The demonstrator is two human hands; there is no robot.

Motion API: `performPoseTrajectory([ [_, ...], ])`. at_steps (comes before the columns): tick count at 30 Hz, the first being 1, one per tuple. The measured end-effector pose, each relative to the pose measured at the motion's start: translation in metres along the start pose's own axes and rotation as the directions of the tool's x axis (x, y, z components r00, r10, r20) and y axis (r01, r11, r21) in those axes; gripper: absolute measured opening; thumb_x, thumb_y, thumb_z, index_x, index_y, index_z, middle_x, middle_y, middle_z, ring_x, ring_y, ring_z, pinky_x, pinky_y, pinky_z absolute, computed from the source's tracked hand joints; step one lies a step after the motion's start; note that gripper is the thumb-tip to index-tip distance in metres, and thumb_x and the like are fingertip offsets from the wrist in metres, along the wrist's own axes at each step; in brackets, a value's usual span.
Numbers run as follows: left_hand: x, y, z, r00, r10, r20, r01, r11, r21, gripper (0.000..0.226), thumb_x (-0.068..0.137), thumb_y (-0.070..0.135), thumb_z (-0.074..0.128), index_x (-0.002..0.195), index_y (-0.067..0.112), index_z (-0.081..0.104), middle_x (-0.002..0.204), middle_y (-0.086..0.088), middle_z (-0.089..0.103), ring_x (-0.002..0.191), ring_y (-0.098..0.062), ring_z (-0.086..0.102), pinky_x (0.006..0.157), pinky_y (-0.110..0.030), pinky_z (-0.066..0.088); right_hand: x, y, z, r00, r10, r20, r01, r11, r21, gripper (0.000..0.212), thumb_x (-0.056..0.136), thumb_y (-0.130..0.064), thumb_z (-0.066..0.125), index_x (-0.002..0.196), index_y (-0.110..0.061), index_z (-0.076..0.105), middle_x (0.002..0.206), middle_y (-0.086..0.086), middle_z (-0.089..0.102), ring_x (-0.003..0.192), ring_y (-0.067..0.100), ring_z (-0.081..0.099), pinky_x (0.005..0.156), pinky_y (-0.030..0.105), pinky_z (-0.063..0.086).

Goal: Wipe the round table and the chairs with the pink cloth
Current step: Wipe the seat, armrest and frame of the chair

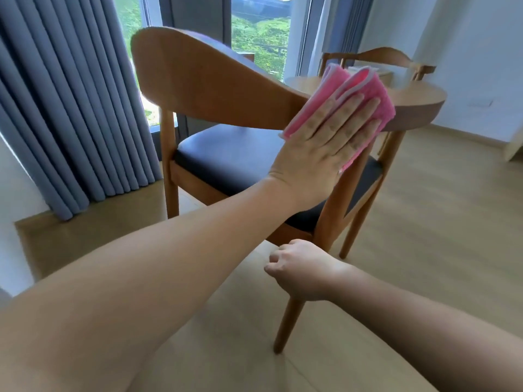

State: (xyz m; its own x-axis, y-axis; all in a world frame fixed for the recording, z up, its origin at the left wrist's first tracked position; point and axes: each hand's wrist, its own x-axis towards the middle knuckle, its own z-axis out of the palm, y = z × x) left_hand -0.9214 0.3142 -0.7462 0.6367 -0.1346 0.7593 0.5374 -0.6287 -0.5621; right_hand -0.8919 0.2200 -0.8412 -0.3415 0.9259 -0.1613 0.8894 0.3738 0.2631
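Nearest, the right hand (302, 268) hangs loosely curled, holding nothing. Farther off, the left hand (325, 142) presses flat, fingers straight, on the folded pink microfibre cloth (365, 86) against the right end of the near curved wooden chair (203, 80) backrest. Soft and light, the cloth likely bunches; a spread palm suits it. Round wooden table (418, 100) stands beyond.

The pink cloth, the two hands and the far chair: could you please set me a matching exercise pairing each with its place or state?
Things:
1. pink cloth
2. left hand
3. right hand
4. far chair

States:
A. behind the round table
B. loosely curled, holding nothing
C. fingers flat on the cloth
D. pressed against the near chair backrest

Pairs: 1-D, 2-C, 3-B, 4-A
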Motion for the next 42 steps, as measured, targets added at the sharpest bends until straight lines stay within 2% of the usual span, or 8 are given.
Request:
performPoseTrajectory([
  [8,-0.010,-0.021,-0.005,1.000,-0.002,-0.025,0.001,0.999,-0.041,0.052,0.101,0.030,0.035,0.151,0.019,0.024,0.156,-0.004,0.026,0.144,-0.026,0.023,0.117,-0.041,0.007,0.008,0.000,-0.002,0.999,-0.030,-0.019,0.030,1.000,-0.006,0.011,0.092,-0.015,0.053,0.097,-0.014,0.063,0.079,0.000,0.053,0.066,0.015,0.051,0.062,0.030,0.048],
  [16,-0.049,-0.081,-0.008,0.984,-0.160,-0.082,0.139,0.965,-0.222,0.050,0.100,0.033,0.040,0.145,0.010,0.036,0.150,-0.014,0.035,0.141,-0.034,0.027,0.116,-0.047,0.012,0.041,-0.009,-0.024,0.995,-0.092,-0.040,0.090,0.995,-0.043,0.015,0.092,-0.014,0.048,0.098,-0.013,0.062,0.082,0.000,0.053,0.070,0.017,0.050,0.066,0.033,0.049],
  [22,-0.075,-0.131,0.007,0.904,-0.409,-0.127,0.311,0.829,-0.465,0.054,0.096,0.026,0.048,0.139,-0.004,0.036,0.146,-0.028,0.034,0.138,-0.047,0.023,0.116,-0.057,0.013,0.078,-0.011,-0.042,0.990,-0.142,0.011,0.143,0.985,-0.094,0.019,0.095,-0.013,0.044,0.105,-0.011,0.060,0.091,0.004,0.057,0.077,0.022,0.054,0.074,0.037,0.051],
  [26,-0.084,-0.167,0.025,0.872,-0.480,-0.100,0.322,0.715,-0.621,0.057,0.096,0.023,0.042,0.141,-0.011,0.029,0.150,-0.031,0.024,0.142,-0.046,0.012,0.115,-0.061,0.010,0.102,-0.012,-0.050,0.982,-0.162,0.093,0.174,0.976,-0.134,0.019,0.092,-0.011,0.039,0.097,-0.009,0.058,0.089,0.007,0.056,0.076,0.027,0.052,0.075,0.041,0.049],
  [29,-0.092,-0.190,0.044,0.791,-0.611,-0.019,0.382,0.519,-0.764,0.057,0.099,0.021,0.035,0.146,-0.006,0.017,0.156,-0.024,0.013,0.146,-0.038,0.002,0.116,-0.060,0.005,0.118,-0.016,-0.054,0.971,-0.169,0.170,0.196,0.968,-0.157,0.018,0.089,-0.010,0.041,0.096,-0.008,0.058,0.088,0.009,0.056,0.075,0.030,0.052,0.074,0.039,0.048],
  [32,-0.107,-0.212,0.067,0.691,-0.697,0.191,0.430,0.184,-0.884,0.056,0.101,0.021,0.024,0.151,0.002,0.005,0.160,-0.011,0.002,0.148,-0.022,-0.005,0.119,-0.051,0.002,0.132,-0.018,-0.061,0.957,-0.164,0.238,0.213,0.957,-0.196,0.016,0.089,-0.009,0.044,0.096,-0.008,0.058,0.089,0.010,0.056,0.076,0.031,0.053,0.073,0.039,0.047],
  [37,-0.114,-0.239,0.094,0.569,-0.720,0.398,0.356,-0.220,-0.908,0.047,0.105,0.020,0.022,0.151,0.009,0.018,0.157,0.002,0.016,0.144,-0.006,0.011,0.119,-0.021,0.006,0.155,-0.015,-0.073,0.954,-0.127,0.270,0.202,0.941,-0.271,0.016,0.089,-0.009,0.045,0.097,-0.008,0.059,0.094,0.008,0.059,0.082,0.029,0.055,0.073,0.038,0.047],
  [42,-0.113,-0.263,0.122,0.530,-0.631,0.566,0.265,-0.511,-0.817,0.045,0.106,0.024,0.022,0.150,0.013,0.026,0.155,0.001,0.026,0.142,-0.008,0.022,0.120,-0.032,0.013,0.171,-0.016,-0.085,0.949,-0.122,0.291,0.206,0.939,-0.276,0.010,0.086,-0.007,0.047,0.089,-0.009,0.057,0.087,0.009,0.058,0.070,0.026,0.047,0.063,0.034,0.041],
])
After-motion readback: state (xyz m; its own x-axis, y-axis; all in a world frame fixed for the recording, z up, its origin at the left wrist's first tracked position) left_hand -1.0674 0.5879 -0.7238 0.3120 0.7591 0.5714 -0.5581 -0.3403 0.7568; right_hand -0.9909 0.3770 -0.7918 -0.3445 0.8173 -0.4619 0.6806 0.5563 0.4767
